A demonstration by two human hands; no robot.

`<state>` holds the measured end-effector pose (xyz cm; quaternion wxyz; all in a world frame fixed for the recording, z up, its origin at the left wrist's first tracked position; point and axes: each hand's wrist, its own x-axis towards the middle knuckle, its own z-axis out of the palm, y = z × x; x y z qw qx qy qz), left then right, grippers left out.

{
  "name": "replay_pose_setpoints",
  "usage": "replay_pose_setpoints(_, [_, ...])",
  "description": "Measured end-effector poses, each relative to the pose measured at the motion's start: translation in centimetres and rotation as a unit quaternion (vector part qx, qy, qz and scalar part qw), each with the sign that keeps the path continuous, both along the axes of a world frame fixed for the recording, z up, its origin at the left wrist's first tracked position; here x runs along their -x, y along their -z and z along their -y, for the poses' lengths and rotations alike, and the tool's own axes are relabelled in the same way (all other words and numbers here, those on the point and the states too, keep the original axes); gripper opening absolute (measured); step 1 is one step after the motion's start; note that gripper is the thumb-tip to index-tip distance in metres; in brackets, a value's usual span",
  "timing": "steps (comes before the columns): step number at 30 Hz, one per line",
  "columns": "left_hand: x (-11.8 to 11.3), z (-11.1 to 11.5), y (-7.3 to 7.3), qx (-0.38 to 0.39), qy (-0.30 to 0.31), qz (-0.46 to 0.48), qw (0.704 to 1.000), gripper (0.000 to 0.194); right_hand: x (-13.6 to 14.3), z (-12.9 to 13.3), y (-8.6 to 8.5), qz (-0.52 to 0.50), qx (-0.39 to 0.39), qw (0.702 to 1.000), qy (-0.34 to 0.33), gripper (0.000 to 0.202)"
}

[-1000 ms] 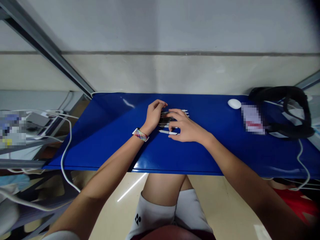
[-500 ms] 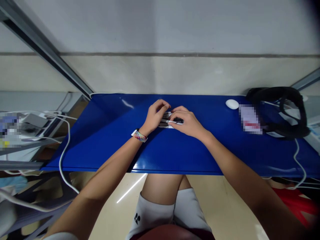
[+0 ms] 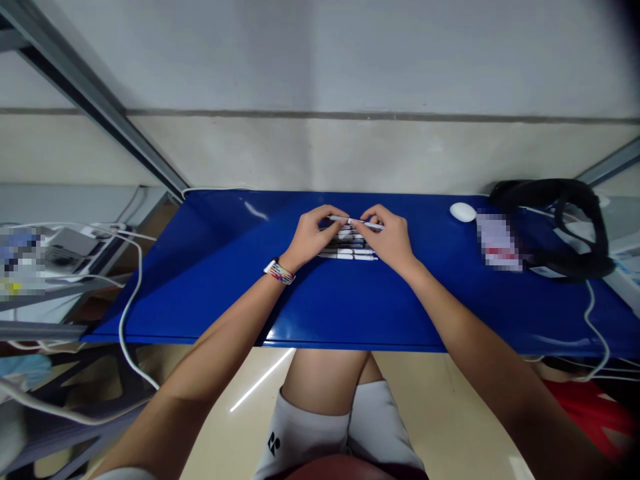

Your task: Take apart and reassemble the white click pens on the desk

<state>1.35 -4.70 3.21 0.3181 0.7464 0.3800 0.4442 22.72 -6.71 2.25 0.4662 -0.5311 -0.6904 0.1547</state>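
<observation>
The step in hand looked like the handling of a single pen apart from its row; both grips were pinched on that slim grey-and-white pen (image 3: 341, 218), the left hand (image 3: 310, 235) from its 9 o'clock side and the right hand (image 3: 393, 239) from its 3 o'clock side, thumbs and forefingers close together; the pen sat at 12 o'clock of a row of pens (image 3: 350, 255) lying side by side on the blue desk (image 3: 220, 273); the next move seemed to call for a light, level hold, clear of that row; the left forearm slanted in from between 7 and 8 o'clock, a patterned wristband (image 3: 280, 272) around its wrist; the right forearm slanted in from between 4 and 5; the hands faced each other, fingers curled.
</observation>
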Motion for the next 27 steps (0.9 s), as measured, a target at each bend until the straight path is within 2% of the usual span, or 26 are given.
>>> replay_pose_setpoints(3, [0.3,-0.5,0.3,0.002,-0.026,0.013,1.000,0.018,-0.4,-0.7,0.3,-0.106,0.039,0.993,-0.023,0.023])
replay_pose_setpoints(6, [0.6,-0.9,0.5,0.009,-0.047,0.037,0.998,0.018,-0.8,-1.6,0.8,-0.222,0.095,0.969,-0.043,0.023])
replay_pose_setpoints(10, [1.0,-1.4,0.6,0.010,-0.057,0.051,0.997,0.017,-1.0,-2.2,1.0,-0.309,0.133,0.940,-0.057,0.020])
replay_pose_setpoints(20, [1.4,-2.3,1.5,0.025,-0.042,0.078,0.996,0.022,-1.0,-2.1,0.7,-0.372,0.156,0.910,-0.094,0.019])
replay_pose_setpoints(27, [1.6,-2.5,1.7,0.026,-0.039,0.065,0.997,0.019,-0.9,-2.4,1.1,-0.383,0.142,0.907,-0.101,0.023])
